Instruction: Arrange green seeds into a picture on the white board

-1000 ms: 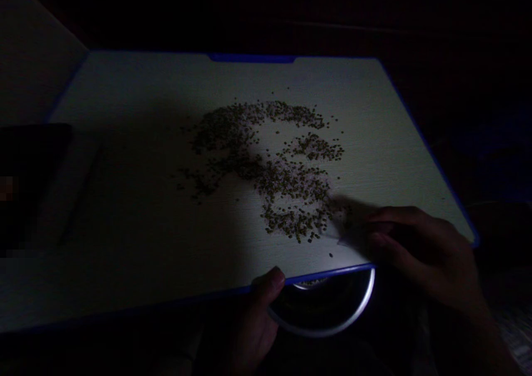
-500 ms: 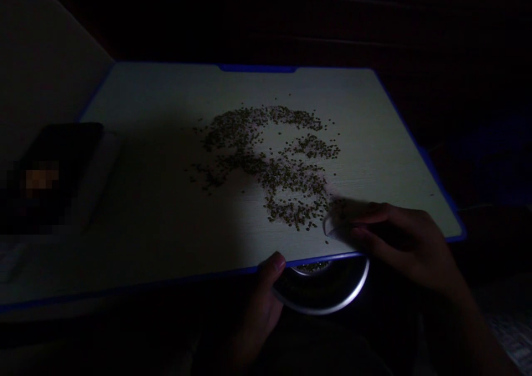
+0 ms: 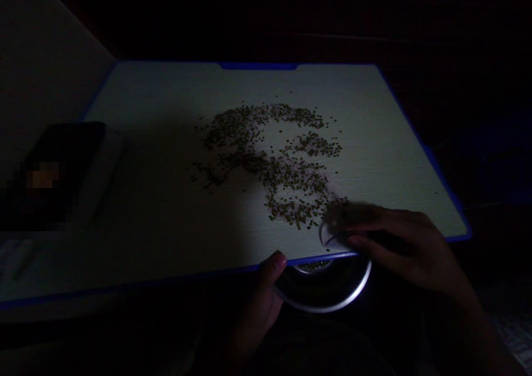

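Seeds: small, dark greenish-brown, roundish seeds (image 3: pixel 295 179) loose across the mid. of the pale, rectangular, blue-rimmed worktop (image 3: pixel 386 143); curved band at far side, small patch R of ctr, bigger spread running to near side, a few strays round the edges.
Bowl: round, shiny metal bowl (image 3: pixel 353 297) below the near edge of worktop, between the hands; far part hidden by the edge, near rim catches light.
Bowl contents: more seeds seen just under the edge, within a bright inner curve; can't tell if that's the bowl's own base or a 2nd vessel. Amt unclear, too dark.
R hand: right hand (image 3: pixel 409 240) over near R part of worktop; grip together on a thin, curved, translucent scraper-like piece (image 3: pixel 329 233), its end just beside the nearest seeds.
L hand: left hand (image 3: pixel 266 293) at near edge, L of bowl; thumb on top of the blue rim, rest below, grip clamped on worktop.
Far L: black, flat, box-like object (image 3: pixel 83 143), partly pixelated.
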